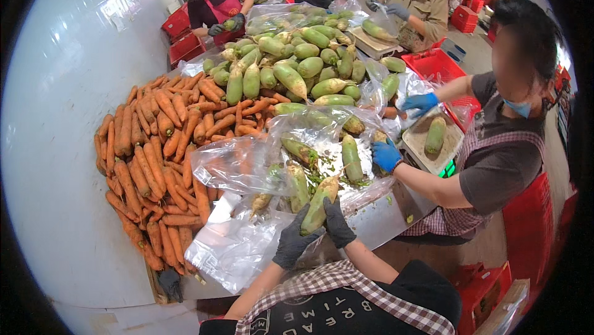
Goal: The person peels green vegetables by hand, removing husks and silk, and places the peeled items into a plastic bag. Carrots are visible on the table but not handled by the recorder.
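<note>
Both of my hands wear dark gloves and grip one green radish above the table's near edge. My left hand wraps its lower left side, and my right hand holds it from the right. Just beyond stand a second green radish and another radish, lying on clear plastic with scattered leaf trimmings. Left of my hands, clear plastic bags are spread over the table edge. A crumpled clear bag lies farther up, partly over the carrots.
A large carrot heap covers the left side, against a pale wall. Green radishes are piled at the back. At right, a co-worker in blue gloves works beside a weighing scale bearing one radish. Red crates stand beyond; other co-workers stand behind.
</note>
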`<state>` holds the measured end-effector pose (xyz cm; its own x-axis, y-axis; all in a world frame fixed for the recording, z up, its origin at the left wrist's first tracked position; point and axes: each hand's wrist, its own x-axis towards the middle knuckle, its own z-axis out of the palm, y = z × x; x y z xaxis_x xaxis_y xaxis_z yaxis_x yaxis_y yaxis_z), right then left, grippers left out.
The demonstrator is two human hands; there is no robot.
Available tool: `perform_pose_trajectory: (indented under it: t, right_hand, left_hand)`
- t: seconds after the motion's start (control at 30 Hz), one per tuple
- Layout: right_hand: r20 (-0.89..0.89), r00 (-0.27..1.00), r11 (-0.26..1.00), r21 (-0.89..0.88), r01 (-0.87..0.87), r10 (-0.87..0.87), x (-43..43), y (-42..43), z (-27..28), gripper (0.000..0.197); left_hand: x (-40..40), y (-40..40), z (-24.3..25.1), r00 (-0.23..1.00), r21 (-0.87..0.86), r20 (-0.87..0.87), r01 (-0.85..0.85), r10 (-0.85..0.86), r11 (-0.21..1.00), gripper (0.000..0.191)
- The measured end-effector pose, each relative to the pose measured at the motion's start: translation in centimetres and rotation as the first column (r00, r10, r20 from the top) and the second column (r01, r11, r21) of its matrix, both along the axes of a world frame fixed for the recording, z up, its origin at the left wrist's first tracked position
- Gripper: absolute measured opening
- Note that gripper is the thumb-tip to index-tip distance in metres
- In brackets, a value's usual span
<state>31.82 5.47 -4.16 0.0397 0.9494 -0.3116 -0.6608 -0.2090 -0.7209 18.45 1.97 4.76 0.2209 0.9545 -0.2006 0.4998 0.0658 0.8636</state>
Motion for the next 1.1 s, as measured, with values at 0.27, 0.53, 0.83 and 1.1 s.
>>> perform_pose_trajectory:
  t: [0.27, 0.53, 0.83, 1.1]
  right_hand:
    - [0.816, 0.504, 0.951, -0.169, -0.26, 0.283, 6.4, 5.4, 2.4, 0.083]
    - [0.997, -0.066, 0.93, 0.01, -0.367, -0.036, 6.6, 5.6, -7.6, 0.078]
    - [0.987, -0.054, 0.937, -0.161, -0.309, 0.152, 6.6, 2.9, -4.6, 0.084]
    - [0.88, 0.461, 0.698, 0.4, -0.594, -0.112, -2.6, -4.6, 10.3, 0.03]
  left_hand:
    - [-0.2, -2.5, -0.8, 0.998, 0.194, -0.064, 0.0, 0.013, 0.981, 0.053]
    - [-3.2, -5.2, 3.6, 0.966, 0.253, -0.025, -0.244, 0.258, 0.936, 0.028]
    - [-10.4, -6.6, 3.1, 0.848, 0.539, -0.035, -0.43, 0.529, 0.725, 0.021]
    - [-11.7, -7.5, -7.3, 0.928, 0.507, -0.365, 0.129, 0.077, 0.852, 0.024]
